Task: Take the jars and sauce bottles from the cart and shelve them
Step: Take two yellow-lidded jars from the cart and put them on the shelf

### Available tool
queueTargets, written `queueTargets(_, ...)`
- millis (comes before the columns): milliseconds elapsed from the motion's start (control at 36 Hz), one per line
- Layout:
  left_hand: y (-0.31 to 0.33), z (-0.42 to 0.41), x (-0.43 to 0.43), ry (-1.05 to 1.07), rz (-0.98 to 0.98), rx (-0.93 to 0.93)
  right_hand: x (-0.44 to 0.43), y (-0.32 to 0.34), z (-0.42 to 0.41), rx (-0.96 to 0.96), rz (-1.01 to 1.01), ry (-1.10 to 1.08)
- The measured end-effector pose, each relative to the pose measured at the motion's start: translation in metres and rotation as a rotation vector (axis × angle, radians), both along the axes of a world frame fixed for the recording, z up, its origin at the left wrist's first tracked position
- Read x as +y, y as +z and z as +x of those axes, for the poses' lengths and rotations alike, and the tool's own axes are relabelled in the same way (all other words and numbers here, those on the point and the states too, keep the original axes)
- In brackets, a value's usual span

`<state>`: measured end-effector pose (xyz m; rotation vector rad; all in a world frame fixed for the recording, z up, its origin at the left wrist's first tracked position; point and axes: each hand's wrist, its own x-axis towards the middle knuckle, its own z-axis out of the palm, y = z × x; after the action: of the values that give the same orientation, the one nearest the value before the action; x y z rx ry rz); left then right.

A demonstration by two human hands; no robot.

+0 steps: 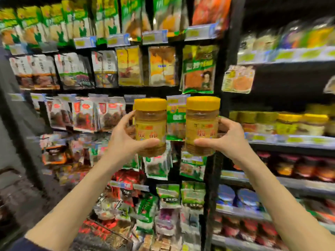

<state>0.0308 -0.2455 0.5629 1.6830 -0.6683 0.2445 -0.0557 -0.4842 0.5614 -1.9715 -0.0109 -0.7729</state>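
Observation:
I hold two matching jars upright at chest height in front of the shelving. Each is clear plastic with a yellow lid, a yellow label with red characters and amber contents. My left hand [125,140] grips the left jar [150,124] from its left side, thumb across the front. My right hand [226,140] grips the right jar [202,122] from its right side. A row of similar yellow-lidded jars [282,122] stands on a shelf to the right, at about the same height. The view is blurred.
Hanging packets of snacks and seasonings [130,67] fill the racks straight ahead. A black upright post [215,178] separates them from the right-hand shelves [290,142] with jars and tubs. The wire edge of a cart [108,240] shows at the bottom.

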Motion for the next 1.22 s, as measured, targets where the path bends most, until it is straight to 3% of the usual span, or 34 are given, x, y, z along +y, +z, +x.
queueTargets(278, 0.004, -0.08, -0.176, -0.341, -0.027, 0.029, -0.141, 0.0, -0.153, 0.011, -0.004, -0.393)
queueTargets(667, -0.007, -0.217, -0.378, -0.641, -0.042, 0.016, -0.286, -0.006, -0.352, 0.032, -0.036, -0.692)
queueTargets(917, -0.015, -0.241, -0.457, -0.695, -0.002, 0.019, -0.356, -0.017, -0.392, -0.001, 0.021, -0.775)
queueTargets(1222, -0.023, -0.214, -0.553, -0.686, 0.033, -0.047, -0.448, -0.031, -0.367, 0.007, 0.038, -0.779)
